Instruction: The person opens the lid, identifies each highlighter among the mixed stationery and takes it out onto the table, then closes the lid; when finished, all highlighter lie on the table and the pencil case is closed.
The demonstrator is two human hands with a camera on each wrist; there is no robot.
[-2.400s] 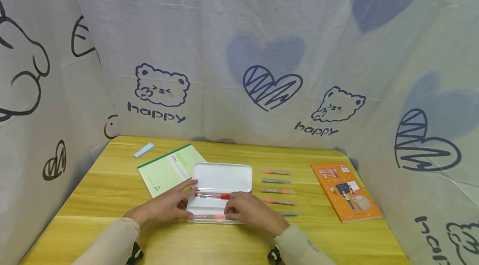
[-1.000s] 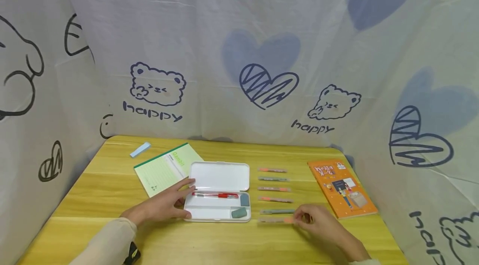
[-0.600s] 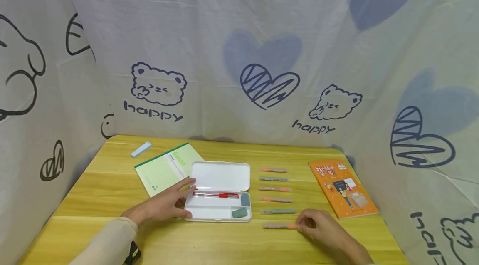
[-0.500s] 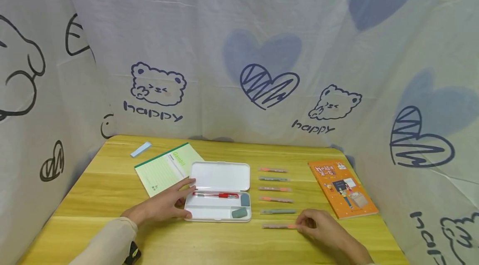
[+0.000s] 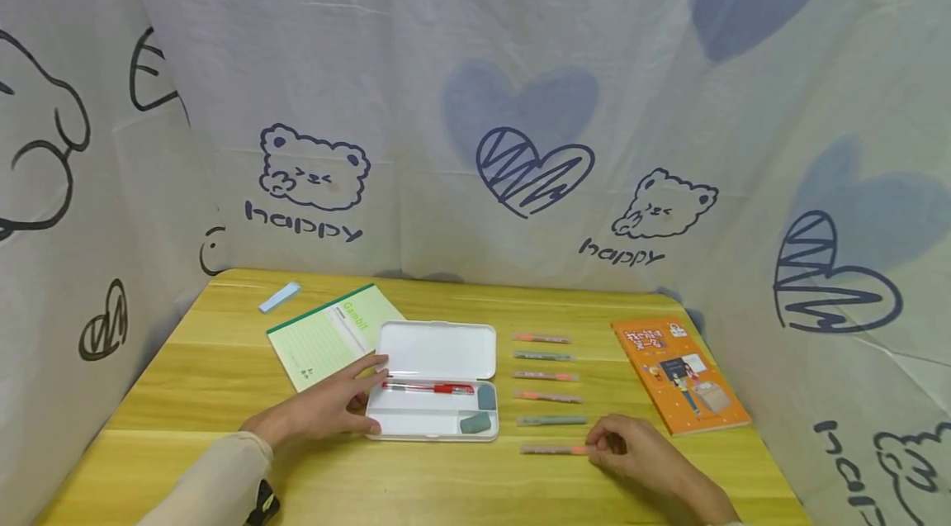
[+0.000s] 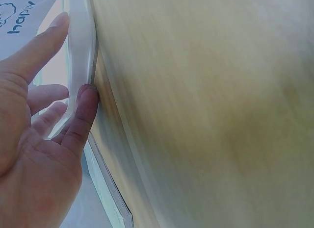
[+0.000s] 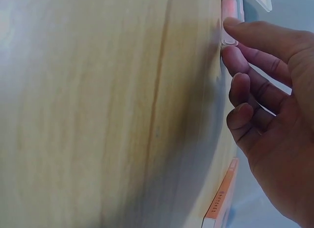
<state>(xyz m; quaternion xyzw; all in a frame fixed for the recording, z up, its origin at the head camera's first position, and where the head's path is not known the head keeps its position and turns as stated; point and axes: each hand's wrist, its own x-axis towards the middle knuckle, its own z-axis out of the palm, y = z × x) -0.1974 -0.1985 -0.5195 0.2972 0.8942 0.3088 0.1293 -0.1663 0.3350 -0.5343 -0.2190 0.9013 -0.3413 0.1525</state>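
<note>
A white pencil case (image 5: 416,424) lies with its lid raised on the table. Inside are a red-capped pen (image 5: 438,388) and two blue-green eraser blocks (image 5: 475,424). My left hand (image 5: 327,406) grips the case's left side, thumb at the front corner and fingers near the hinge; the left wrist view shows fingertips on the case wall (image 6: 81,41). To the right of the case, my right hand (image 5: 631,452) pinches the orange end of a slim pen (image 5: 550,450) at the front of a row. In the right wrist view, thumb and forefinger are at the pen's clear end (image 7: 229,39).
Several similar slim pens, among them a green one (image 5: 552,420), lie in a column right of the case. An orange book (image 5: 679,377) lies at the right. Behind my left hand are a green notebook (image 5: 334,336) and a light-blue strip (image 5: 280,297).
The right hand has carried the slim pen from the case's front compartment to the table, right of the case, uncovering the eraser blocks. The left hand stays at the case. Little moves in the last half second.
</note>
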